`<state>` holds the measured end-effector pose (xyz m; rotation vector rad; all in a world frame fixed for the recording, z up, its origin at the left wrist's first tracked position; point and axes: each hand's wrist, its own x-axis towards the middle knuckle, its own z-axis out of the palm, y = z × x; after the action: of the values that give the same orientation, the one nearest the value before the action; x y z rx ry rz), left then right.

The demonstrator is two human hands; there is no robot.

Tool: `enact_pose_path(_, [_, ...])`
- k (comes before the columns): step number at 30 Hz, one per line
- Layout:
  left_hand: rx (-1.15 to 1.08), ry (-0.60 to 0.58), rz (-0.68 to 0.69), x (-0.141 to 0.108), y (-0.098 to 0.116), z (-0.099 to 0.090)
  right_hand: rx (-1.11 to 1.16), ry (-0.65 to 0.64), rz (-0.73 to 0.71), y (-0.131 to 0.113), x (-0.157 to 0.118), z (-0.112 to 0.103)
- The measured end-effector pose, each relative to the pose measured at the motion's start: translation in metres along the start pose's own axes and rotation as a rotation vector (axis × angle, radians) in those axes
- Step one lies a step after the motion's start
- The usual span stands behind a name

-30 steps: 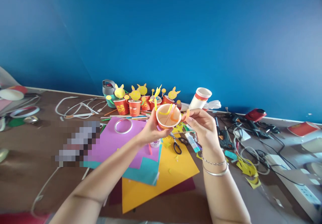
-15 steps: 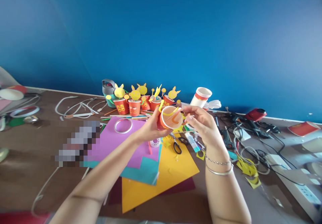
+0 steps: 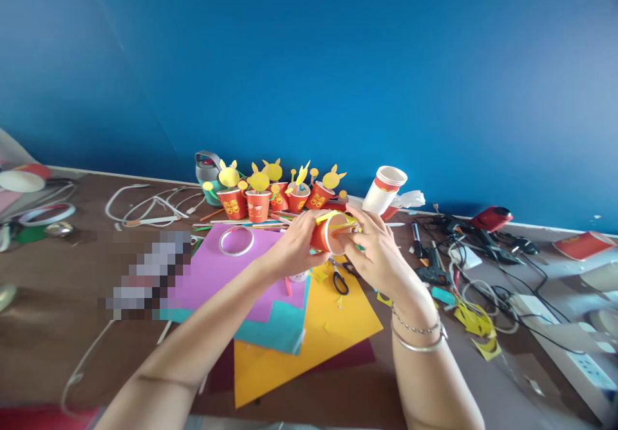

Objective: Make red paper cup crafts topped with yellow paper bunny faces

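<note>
My left hand [image 3: 295,244] is wrapped round a red paper cup [image 3: 319,237], which is tilted with its white-rimmed mouth turned to the right. Yellow straw pieces [image 3: 326,217] show at the cup's rim. At the cup's mouth is my right hand [image 3: 371,243], its fingers bent and partly apart; whether they pinch anything there is hidden. Behind stand several red cups [image 3: 257,207] with yellow eared paper heads [image 3: 259,181] on them. Scissors [image 3: 340,282] lie just below the held cup.
Purple [image 3: 217,275], teal [image 3: 270,328] and orange [image 3: 338,333] sheets overlap on the brown table. A white cup stack [image 3: 383,190] stands at the back. Glue gun [image 3: 433,268], cables, yellow scraps [image 3: 476,324] and a power strip [image 3: 570,353] lie right. A tape roll [image 3: 236,241] rests on purple.
The held cup has turned from facing me to facing right and moved slightly right. My right hand has shifted left and closer over the cup's mouth.
</note>
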<state>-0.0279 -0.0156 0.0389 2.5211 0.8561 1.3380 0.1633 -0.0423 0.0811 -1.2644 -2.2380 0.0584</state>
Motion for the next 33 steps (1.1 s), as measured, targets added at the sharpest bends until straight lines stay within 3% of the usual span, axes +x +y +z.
enact_pose_path(8, [-0.042, 0.012, -0.077, -0.002, 0.0, 0.002, 0.078, 0.013, 0.068, -0.005, 0.001, 0.006])
enact_pose_path(15, [-0.193, 0.175, -0.219, -0.002, -0.016, 0.008, 0.129, 0.272, 0.043, -0.006, -0.001, -0.011])
enact_pose_path(18, [-0.088, 0.161, -0.21, -0.003, -0.016, 0.009, 0.045, 0.225, 0.008, -0.007, -0.001, -0.011])
enact_pose_path(24, [0.225, 0.067, -0.061, -0.001, -0.007, 0.003, -0.11, 0.109, 0.018, -0.006, 0.003, 0.012])
enact_pose_path(33, [0.287, 0.084, -0.024, -0.004, -0.015, 0.011, -0.152, 0.074, 0.028, -0.005, 0.008, 0.023])
